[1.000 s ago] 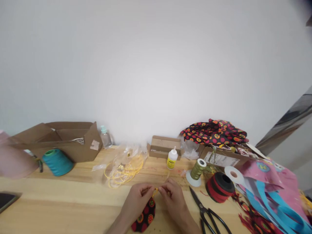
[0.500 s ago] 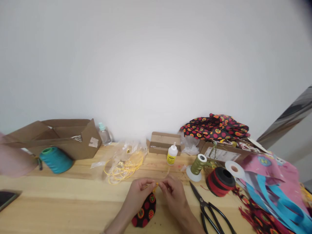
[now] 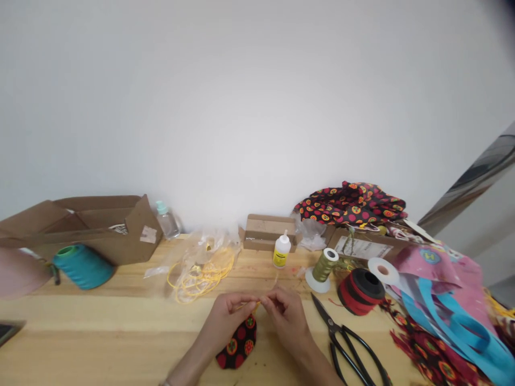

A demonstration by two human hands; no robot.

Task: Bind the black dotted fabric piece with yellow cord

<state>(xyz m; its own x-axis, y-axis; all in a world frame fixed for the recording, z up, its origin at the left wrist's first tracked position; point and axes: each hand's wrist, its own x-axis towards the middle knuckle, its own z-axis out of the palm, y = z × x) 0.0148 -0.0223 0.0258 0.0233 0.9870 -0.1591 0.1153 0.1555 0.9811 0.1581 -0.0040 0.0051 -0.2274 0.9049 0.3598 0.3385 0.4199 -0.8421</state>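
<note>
A small black pouch [image 3: 240, 343] with red and orange round prints hangs below my fingers, its top end tied up with yellow cord [image 3: 257, 306]. My left hand [image 3: 229, 321] pinches the cord at the pouch's top between thumb and index finger. From the other side, my right hand [image 3: 286, 319] pinches the same cord, its fingertips almost touching those of the left. The cord's small loops or knot are mostly covered by the fingertips. Just right of my right hand lie black-handled scissors [image 3: 341, 338].
Behind the hands are tangled yellow cord in a plastic bag [image 3: 207, 271], a glue bottle [image 3: 281, 252] and a small cardboard box [image 3: 267, 241]. Thread spools [image 3: 325, 267], red-black ribbon [image 3: 361, 292] and blue strips [image 3: 462, 335] crowd the right. A teal thread cone [image 3: 83, 266] stands left.
The view has shifted slightly, moving the background things left. Both hands keep their pinch on the yellow cord, with the fingertips a little closer together.
</note>
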